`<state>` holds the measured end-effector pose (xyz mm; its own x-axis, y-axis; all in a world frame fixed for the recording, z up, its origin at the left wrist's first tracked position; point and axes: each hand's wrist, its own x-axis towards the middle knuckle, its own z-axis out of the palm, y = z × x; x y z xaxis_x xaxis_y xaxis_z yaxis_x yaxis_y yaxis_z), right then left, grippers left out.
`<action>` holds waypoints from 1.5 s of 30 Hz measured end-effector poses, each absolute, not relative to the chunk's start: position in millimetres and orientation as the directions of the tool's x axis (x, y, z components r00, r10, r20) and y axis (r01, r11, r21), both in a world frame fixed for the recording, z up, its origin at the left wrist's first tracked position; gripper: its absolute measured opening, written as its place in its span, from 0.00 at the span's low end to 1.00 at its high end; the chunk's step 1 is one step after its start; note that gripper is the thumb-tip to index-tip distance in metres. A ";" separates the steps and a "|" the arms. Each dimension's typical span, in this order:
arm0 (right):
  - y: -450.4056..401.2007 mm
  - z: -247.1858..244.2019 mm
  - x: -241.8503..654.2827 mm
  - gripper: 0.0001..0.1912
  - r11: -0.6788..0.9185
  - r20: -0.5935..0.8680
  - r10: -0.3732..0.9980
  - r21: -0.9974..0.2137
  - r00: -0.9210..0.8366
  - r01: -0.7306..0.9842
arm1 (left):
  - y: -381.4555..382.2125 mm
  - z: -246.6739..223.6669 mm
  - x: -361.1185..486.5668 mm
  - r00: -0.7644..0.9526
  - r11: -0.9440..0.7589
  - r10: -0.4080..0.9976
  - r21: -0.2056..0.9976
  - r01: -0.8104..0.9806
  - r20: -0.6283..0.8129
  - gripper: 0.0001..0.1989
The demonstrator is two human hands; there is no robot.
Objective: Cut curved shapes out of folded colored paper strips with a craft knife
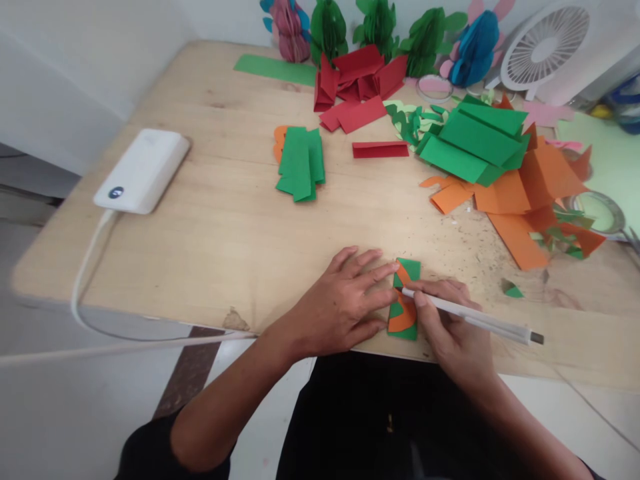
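Note:
Near the table's front edge lies a green paper rectangle [411, 268] with a curved orange paper cutout [400, 323] on top of it. My left hand [345, 303] is flat on the table with fingers spread, its fingertips touching the left side of the papers. Pinched in my right hand [455, 327] is a white pen [480, 320], its dark tip at the cutout's inner edge. Part of the cutout is hidden by my fingers. Folded green paper pieces [300, 163] lie farther off, partly over another orange cutout [279, 143].
Red folded papers [357, 83], a green stack [480, 137] and orange sheets [545, 177] spread across the back and right. A tape roll [617, 217] sits at right, a white fan [545, 50] behind. At left is a white power bank [145, 170] with a cable.

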<state>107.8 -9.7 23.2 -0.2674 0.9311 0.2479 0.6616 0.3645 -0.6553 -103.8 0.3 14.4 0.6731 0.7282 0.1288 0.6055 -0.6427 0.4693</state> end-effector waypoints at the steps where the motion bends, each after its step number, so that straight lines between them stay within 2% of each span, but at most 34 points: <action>1: -9.5 23.0 107.5 0.08 0.370 0.248 0.929 -0.649 -0.275 0.664 | 0.4 14.2 -103.9 0.674 -0.644 0.728 0.469 0.605 0.129 0.16; 45: -9.9 21.1 114.8 0.07 0.380 0.293 0.923 -0.606 -0.248 0.699 | 0.1 11.5 -103.8 0.680 -0.654 0.720 0.468 0.595 0.142 0.17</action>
